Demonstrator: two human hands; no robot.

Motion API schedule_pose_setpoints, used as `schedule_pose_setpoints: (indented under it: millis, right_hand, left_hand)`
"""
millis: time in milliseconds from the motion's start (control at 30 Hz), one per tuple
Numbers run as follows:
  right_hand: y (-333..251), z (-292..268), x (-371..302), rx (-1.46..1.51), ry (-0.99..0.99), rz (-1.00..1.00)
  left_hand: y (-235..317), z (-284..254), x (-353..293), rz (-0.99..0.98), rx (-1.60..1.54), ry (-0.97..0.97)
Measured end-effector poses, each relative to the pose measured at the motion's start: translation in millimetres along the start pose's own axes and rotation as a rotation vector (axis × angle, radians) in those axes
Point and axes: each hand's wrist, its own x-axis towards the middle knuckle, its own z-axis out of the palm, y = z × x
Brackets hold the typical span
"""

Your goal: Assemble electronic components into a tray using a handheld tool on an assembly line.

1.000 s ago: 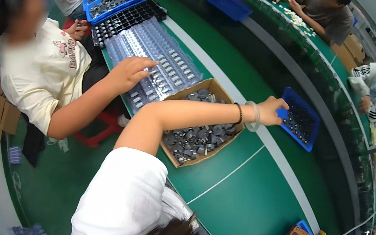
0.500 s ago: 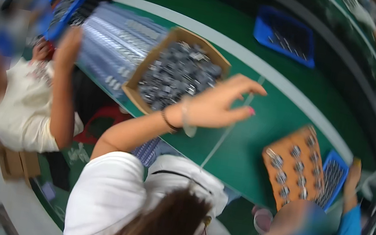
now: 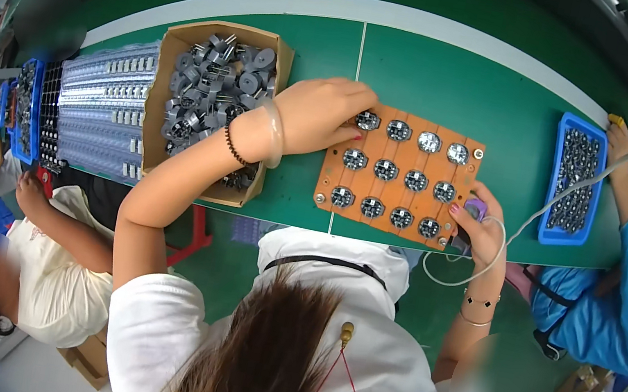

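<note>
A flat orange fixture board lies tilted in front of me, carrying rows of small round dark circuit boards with shiny parts. My left hand is closed at its upper left corner, thumb at the edge and fingers beside the top left round piece. At the lower right edge, my right hand grips the fixture board with the thumb on its rim. A purple object with a pale cable sits between that thumb and the fingers; its kind is unclear. The right hand's other fingers are partly hidden.
A cardboard box of grey cylindrical parts with metal pins stands left of my hand. Clear plastic trays lie beyond it. At right are a blue tray of small parts, a hanging cable and a co-worker's arm.
My view has turned. My left hand has come from above the table beside the box to the fixture board's corner. The board now lies in front of me.
</note>
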Motion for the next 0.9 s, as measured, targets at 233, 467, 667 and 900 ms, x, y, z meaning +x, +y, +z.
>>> schedule_pose_setpoints:
  millis: [233, 467, 667, 900]
  right_hand:
    - [-24.5, 9.7, -4.8, -0.479, 0.132, 0.001]
    - [-51.4, 28.6, 12.5, -0.241, 0.250, -0.541]
    - [-50.2, 85.4, 46.4, 0.054, -0.043, -0.684]
    - [-44.8, 92.5, 51.7, 0.079, -0.003, -0.695]
  left_hand:
    - [-8.1, 10.6, 3.4, 0.098, 0.157, 0.023]
    - [-9.1, 12.5, 3.0, 0.176, 0.225, 0.091]
    - [-12.2, 15.3, 1.0, 0.210, 0.223, 0.126]
    - [1.0, 2.3, 3.4, 0.122, 0.072, 0.126]
